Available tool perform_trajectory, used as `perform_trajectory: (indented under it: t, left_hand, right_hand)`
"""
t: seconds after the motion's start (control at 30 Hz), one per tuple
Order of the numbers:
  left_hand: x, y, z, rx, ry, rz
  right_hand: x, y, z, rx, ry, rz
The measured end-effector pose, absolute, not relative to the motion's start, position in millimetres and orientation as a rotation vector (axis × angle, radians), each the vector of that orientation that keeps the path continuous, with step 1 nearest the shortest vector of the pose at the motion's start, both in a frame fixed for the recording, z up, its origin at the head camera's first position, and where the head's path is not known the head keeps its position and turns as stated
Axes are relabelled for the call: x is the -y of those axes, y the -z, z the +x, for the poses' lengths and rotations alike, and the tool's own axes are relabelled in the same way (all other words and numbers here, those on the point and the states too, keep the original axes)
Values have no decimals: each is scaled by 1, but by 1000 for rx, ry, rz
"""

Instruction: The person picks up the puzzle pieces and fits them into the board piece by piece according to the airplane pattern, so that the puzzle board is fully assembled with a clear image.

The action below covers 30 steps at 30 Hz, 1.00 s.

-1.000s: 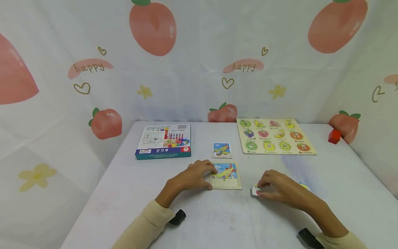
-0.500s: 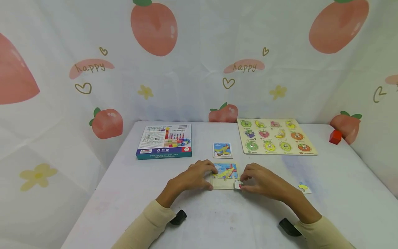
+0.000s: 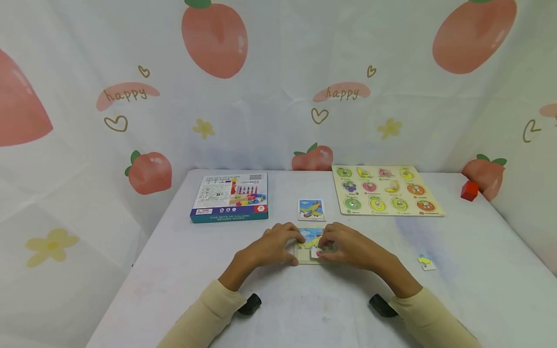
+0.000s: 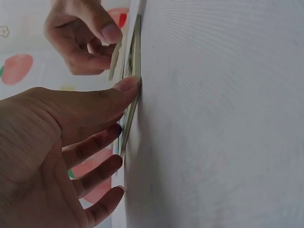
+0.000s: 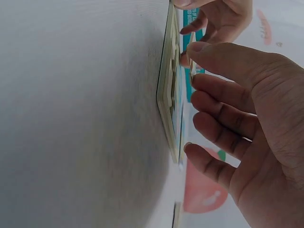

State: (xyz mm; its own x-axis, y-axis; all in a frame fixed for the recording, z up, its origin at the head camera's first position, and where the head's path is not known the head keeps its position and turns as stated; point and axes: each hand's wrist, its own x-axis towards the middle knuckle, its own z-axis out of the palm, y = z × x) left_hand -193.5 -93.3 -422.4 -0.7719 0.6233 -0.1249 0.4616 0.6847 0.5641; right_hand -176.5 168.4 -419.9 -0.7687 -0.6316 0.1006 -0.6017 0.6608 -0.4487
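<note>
Just Above the Puzzle Tray [image 3: 303, 257], a Small Piece [image 3: 314, 253] Sits in a Pinch

Near the centre of the head view, the right hand [image 3: 350, 246] holds the small piece between thumb and forefinger, over the lower part of the puzzle tray. Both wrist views show a gap between piece and tray; in the right wrist view, the other fingers are spread apart and loosely bent. The left hand [image 3: 271, 245] grips the tray's left side, its thumb at the near corner and a fingertip on the blue and yellow picture [image 3: 308, 235] that fills the upper part. The lower left of the tray is bare pale board, while the right hand hides much of the right side.

Directly above the tray in the frame lies a picture card [image 3: 311, 210] with a yellow plane. Another loose piece [image 3: 426, 262], white with yellow and blue, rests on the desk [image 3: 283, 319] to the right of centre. Further up, a flat box [image 3: 229, 198] lies left of centre and a fruit board [image 3: 378, 193] right of centre, with a red block [image 3: 470, 191] near the right edge. Behind it all hangs a white cloth [image 3: 265, 106] printed with peaches and "happy".
</note>
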Motion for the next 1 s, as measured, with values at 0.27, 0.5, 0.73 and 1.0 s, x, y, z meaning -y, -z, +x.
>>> perform_trajectory:
  t: [0.27, 0.5, 0.73, 1.0]
  left_hand:
    - [94, 425, -195, -2598, -748, 859]
    - [94, 425, -197, -2592, -749, 844]
    - [93, 424, -197, -2585, -755, 844]
    - [95, 425, -197, -2574, -779, 841]
  right_hand:
    - [-153, 421, -182, -2765, 716, -1078]
    - [-143, 418, -183, -2746, 701, -1073]
    - [-136, 420, -184, -2737, 704, -1079]
    - [-135, 423, -186, -2740, 677, -1046]
